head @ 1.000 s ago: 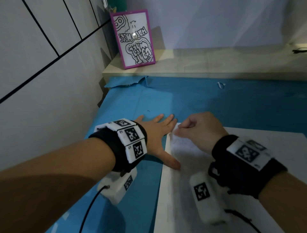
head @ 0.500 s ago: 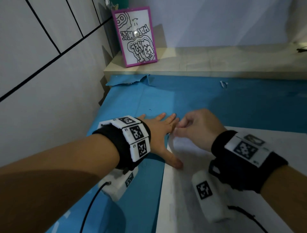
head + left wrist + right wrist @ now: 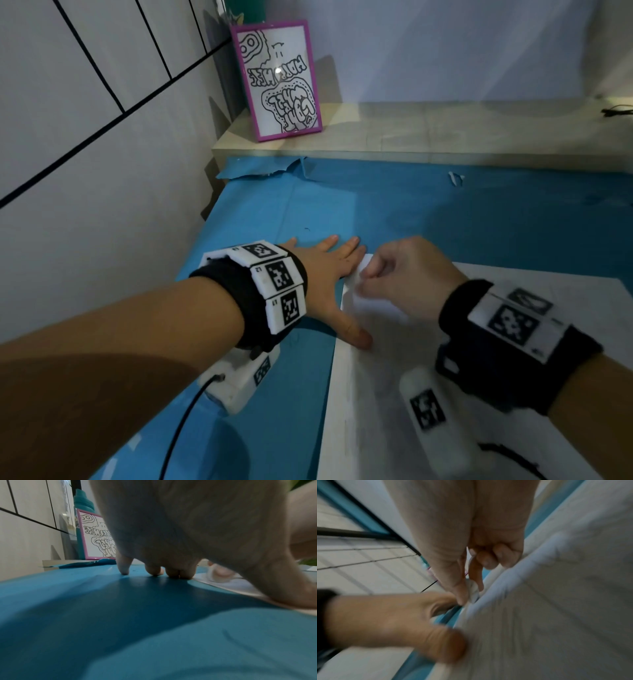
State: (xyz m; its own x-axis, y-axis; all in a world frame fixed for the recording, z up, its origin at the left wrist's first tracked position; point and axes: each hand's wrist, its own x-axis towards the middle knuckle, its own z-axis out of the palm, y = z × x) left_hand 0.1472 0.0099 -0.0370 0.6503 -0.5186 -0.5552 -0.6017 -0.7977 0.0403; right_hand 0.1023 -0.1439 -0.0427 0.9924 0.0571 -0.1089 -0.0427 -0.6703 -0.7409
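Lying on the blue tabletop (image 3: 411, 212), the white sheet (image 3: 359, 394) has barely shifted since a moment ago. My left hand (image 3: 329, 274) stays flat, fingers straight, thumb pressing the sheet's edge. My right hand (image 3: 411, 270) pinches the far corner (image 3: 364, 265), now lifted slightly. From above, my knuckles hide the pinching fingertips, and the right wrist view is blurred.

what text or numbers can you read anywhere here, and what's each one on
Nothing can be quoted with confidence.
pink-framed drawing: two rows of bubble letters, seemingly flipped; not readable for sure.
left wristband: square code patterns, with tiny characters too small to read.
right wristband: a code pattern; small print blurred.
white sheet: no legible writing.
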